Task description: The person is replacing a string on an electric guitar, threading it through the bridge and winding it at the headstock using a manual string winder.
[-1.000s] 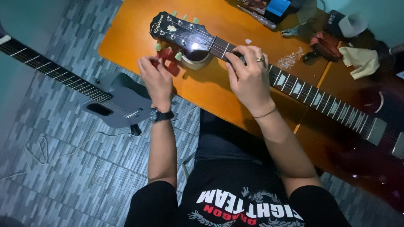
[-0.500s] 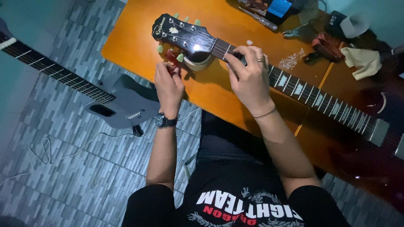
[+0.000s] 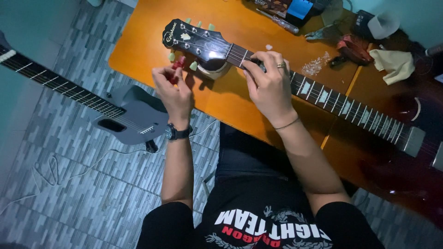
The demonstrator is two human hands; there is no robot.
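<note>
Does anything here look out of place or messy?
Yes. A grey guitar lies on the tiled floor with a loose cable trailing from it, and small clear scraps are scattered on the orange table.

both arms are bare from the short black sleeves down. the left hand [image 3: 173, 94] has a dark wristwatch [image 3: 176, 133] with a black strap and round case on its wrist. the right hand [image 3: 270, 87] wears a pale metal ring [image 3: 281, 65] on one finger and a thin dark band [image 3: 287, 124] round the wrist. the black t-shirt [image 3: 263, 221] carries large white and red lettering with a pale wreath-like print. dark trousers [image 3: 244, 154] cover the lap.
</note>
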